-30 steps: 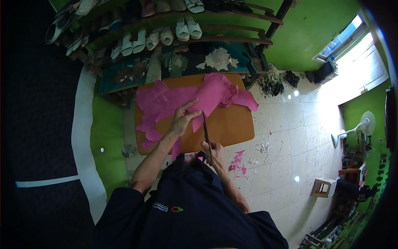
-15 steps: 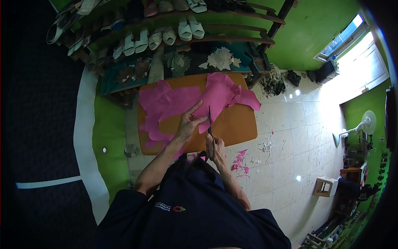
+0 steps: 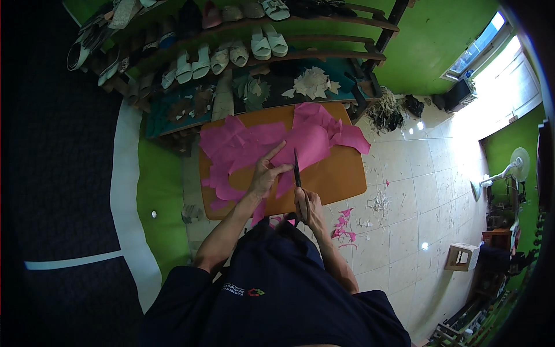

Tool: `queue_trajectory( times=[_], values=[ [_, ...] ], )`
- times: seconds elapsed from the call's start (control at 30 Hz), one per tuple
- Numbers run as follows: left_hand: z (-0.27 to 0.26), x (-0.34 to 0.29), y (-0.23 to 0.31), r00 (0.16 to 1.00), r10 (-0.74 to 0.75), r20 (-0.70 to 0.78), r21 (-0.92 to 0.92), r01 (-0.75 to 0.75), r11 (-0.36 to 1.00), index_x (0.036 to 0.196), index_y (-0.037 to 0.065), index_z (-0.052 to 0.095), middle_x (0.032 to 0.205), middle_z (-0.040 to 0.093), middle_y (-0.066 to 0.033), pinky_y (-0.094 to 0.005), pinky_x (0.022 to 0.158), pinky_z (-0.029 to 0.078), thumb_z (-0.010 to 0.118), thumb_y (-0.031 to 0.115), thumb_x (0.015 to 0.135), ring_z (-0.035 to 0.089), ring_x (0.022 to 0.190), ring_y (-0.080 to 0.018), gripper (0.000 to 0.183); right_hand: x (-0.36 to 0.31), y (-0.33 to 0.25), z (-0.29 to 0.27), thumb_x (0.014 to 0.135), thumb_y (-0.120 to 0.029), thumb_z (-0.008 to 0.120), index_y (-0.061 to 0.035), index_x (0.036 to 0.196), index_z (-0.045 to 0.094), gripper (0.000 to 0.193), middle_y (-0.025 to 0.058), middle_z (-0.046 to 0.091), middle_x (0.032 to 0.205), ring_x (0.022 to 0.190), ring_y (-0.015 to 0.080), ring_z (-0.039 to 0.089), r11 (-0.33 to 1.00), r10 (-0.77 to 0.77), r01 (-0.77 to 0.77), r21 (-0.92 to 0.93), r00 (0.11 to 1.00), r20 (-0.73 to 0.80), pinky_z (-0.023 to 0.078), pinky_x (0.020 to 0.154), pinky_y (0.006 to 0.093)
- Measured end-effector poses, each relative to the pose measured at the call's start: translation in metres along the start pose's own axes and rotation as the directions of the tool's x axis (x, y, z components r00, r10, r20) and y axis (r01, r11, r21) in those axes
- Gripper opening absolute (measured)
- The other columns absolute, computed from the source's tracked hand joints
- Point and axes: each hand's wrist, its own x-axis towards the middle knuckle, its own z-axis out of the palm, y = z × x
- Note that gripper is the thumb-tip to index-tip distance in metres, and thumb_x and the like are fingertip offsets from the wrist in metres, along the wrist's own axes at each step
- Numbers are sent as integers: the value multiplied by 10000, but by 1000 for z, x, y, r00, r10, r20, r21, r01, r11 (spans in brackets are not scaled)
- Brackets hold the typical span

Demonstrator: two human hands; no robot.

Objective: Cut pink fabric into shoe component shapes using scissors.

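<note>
A large pink sheet (image 3: 260, 141), cut into ragged shapes, lies spread over an orange board (image 3: 341, 176). My left hand (image 3: 266, 173) rests flat on the pink sheet near the board's front edge, index finger stretched forward. My right hand (image 3: 307, 203) is closed around the handles of dark scissors (image 3: 296, 170), whose blades point away from me into the pink sheet just right of my left hand.
Pink scraps (image 3: 344, 225) and pale offcuts (image 3: 378, 202) litter the white tiled floor to the right. Wooden shelves (image 3: 243, 46) with sandals and shoes stand behind the board. A standing fan (image 3: 509, 168) and a small stool (image 3: 461, 256) are at the far right.
The view has shifted slightly. My left hand has stayed on the pink sheet while the scissors in my right hand have moved forward along it.
</note>
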Motion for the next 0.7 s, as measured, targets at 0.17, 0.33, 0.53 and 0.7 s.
queue_trajectory(
  times=[0.17, 0.33, 0.53, 0.7],
  values=[
    [0, 4, 15, 997, -49, -68, -8, 48, 999, 1480, 8, 417, 1221, 654, -140, -272, 990, 510, 695, -85, 843, 656, 1049, -155, 702, -6, 0, 1, 939, -617, 518, -36, 725, 516, 619, 16, 464, 495, 369, 110, 440, 987, 39, -38, -156, 999, 4, 330, 369, 269],
    [1, 2, 8, 999, -3, -36, -22, 3, 1000, 1479, 19, 421, 1237, 642, -155, -279, 970, 533, 684, -101, 843, 668, 1051, -172, 698, 10, 6, 2, 929, -594, 544, -40, 704, 515, 599, 6, 452, 484, 373, 103, 436, 989, -55, 57, -133, 998, 17, 328, 375, 270],
    [-3, 6, 19, 999, -20, -40, -65, 18, 998, 1496, 18, 390, 1245, 636, -157, -295, 990, 525, 671, -127, 837, 659, 1066, -171, 730, 4, 9, -9, 911, -606, 568, -17, 715, 512, 624, 10, 449, 538, 465, 112, 437, 980, 36, -30, -194, 999, 30, 344, 446, 308],
    [-10, 4, 12, 998, -30, 56, 12, 30, 999, 1514, 1, 340, 1265, 623, -165, -317, 1031, 507, 667, -141, 829, 644, 1103, -182, 772, 8, -2, -5, 865, -666, 603, 8, 685, 481, 708, 26, 429, 574, 563, 148, 439, 979, -42, 46, -197, 999, 23, 367, 531, 368]
  ],
)
